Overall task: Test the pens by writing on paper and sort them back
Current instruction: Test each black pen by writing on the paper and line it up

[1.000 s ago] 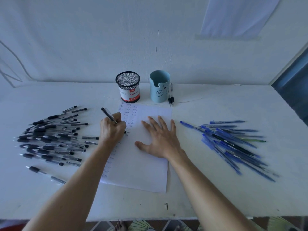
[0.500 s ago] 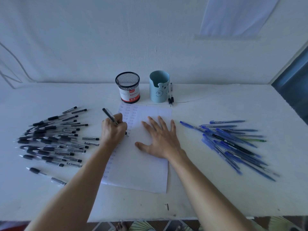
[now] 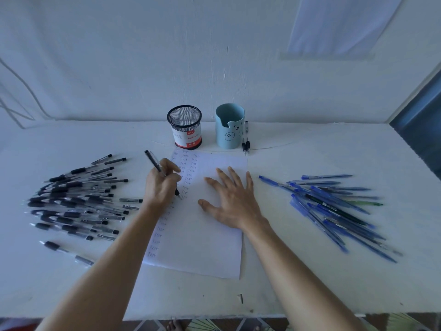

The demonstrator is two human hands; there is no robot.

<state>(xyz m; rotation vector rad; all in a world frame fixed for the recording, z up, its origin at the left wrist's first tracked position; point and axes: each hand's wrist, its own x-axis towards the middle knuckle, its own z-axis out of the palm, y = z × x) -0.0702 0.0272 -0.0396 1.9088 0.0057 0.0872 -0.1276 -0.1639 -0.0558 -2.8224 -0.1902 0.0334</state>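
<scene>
One pen (image 3: 152, 161), slightly lower on paper (image 3: 214, 247).

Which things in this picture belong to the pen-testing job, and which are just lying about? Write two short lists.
Part of the job: the pen in the left hand; the paper under the right hand; black pens; blue pens; mesh holder; bear cup.

Lying about: small scrap near the table front edge; sheet on the wall.
</scene>
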